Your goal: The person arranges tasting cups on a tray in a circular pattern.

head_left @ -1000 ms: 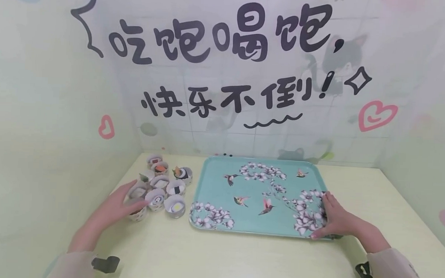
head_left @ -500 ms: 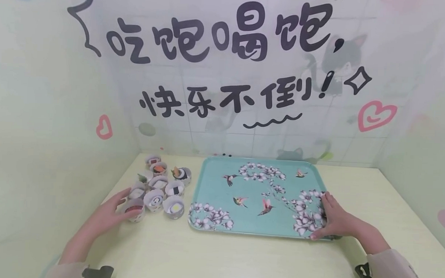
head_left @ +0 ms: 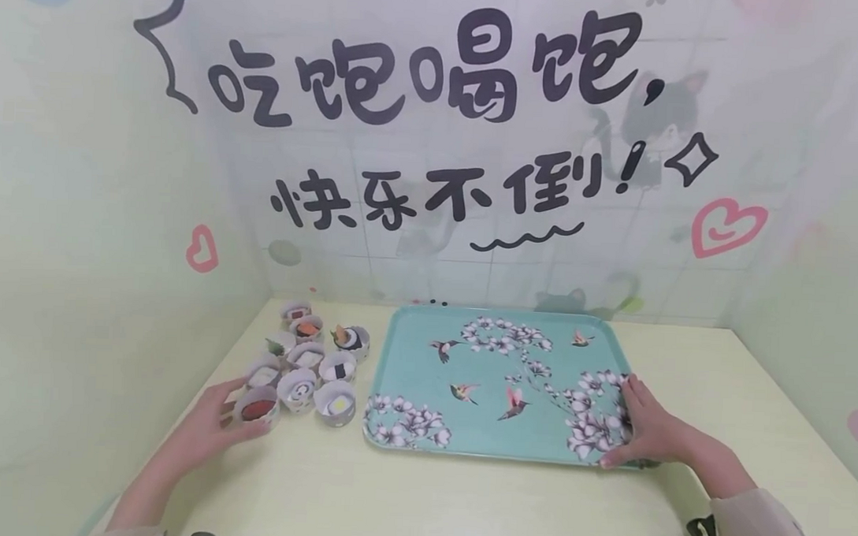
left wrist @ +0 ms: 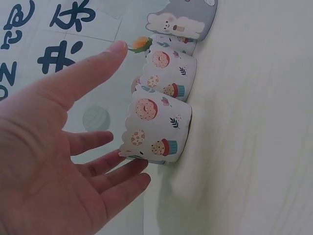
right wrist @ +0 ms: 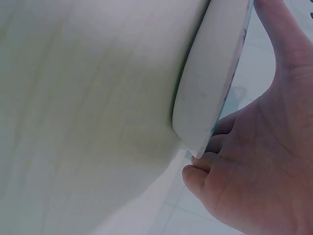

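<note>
On the table's left side stands a cluster of several patterned paper cups, each with a small sushi-like piece inside. My left hand (head_left: 199, 429) is around the nearest cup (head_left: 257, 408), which holds a red piece, with thumb and fingers spread apart. In the left wrist view that cup (left wrist: 159, 127) stands upright, and a fingertip of the hand (left wrist: 63, 156) reaches its rim; whether they touch I cannot tell. My right hand (head_left: 653, 430) rests on the front right corner of a turquoise floral tray (head_left: 421, 370). Its thumb lies at the tray's front edge, fingers along the right rim.
Printed walls enclose the pale table (head_left: 449, 505) at the back (head_left: 429, 268) and on both sides. A cup with a yellow-dotted piece (head_left: 335, 405) stands close to the tray's left edge. In the left wrist view, a grey bear-patterned cup (left wrist: 183, 22) stands beyond.
My left hand has drawn back from over the front cups, leftward and toward me, uncovering the cup with the red piece. The right hand and tray stay in place.
</note>
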`<state>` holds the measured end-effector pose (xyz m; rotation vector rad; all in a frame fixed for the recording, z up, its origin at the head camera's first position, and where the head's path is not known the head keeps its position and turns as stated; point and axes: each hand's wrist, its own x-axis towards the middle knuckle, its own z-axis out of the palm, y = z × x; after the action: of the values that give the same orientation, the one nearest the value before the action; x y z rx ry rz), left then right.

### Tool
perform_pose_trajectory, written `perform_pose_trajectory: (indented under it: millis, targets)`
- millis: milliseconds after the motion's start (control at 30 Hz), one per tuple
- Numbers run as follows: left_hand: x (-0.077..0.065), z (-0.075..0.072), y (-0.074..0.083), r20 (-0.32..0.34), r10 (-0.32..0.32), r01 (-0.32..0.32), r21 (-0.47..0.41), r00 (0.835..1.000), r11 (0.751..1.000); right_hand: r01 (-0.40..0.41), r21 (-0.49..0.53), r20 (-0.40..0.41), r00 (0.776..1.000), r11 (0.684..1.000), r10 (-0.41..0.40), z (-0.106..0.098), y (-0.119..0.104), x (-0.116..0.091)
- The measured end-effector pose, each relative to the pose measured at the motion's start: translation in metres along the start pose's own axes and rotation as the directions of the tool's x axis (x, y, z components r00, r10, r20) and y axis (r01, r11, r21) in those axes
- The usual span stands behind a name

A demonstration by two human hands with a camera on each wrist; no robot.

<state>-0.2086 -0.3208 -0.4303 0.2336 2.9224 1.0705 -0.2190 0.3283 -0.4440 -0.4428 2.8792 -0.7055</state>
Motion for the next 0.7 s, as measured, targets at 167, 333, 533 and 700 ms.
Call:
perform_pose_trajectory:
  millis: [167,333,533,700]
  targets:
    - [-0.002,0.003,-0.003,0.010,-0.011,0.012,-0.016,1.000,1.000,-0.003,-0.006,-0.003,1.000,1.000,0.003,0.000,0.001,-0.001]
    - [-0.003,0.005,-0.006,0.023,-0.050,0.051,-0.056,0.999,0.997,-0.004,0.000,-0.003,1.000,1.000,0.004,0.001,0.002,-0.001]
    - [0.000,0.005,-0.008,0.048,-0.108,0.112,-0.074,0.993,0.991,-0.018,0.005,0.012,1.000,1.000,0.018,0.005,0.010,0.002]
    - [0.001,0.006,-0.008,0.022,-0.118,0.119,-0.061,0.993,0.991,-0.013,0.019,0.009,1.000,1.000,0.013,0.004,0.008,0.001]
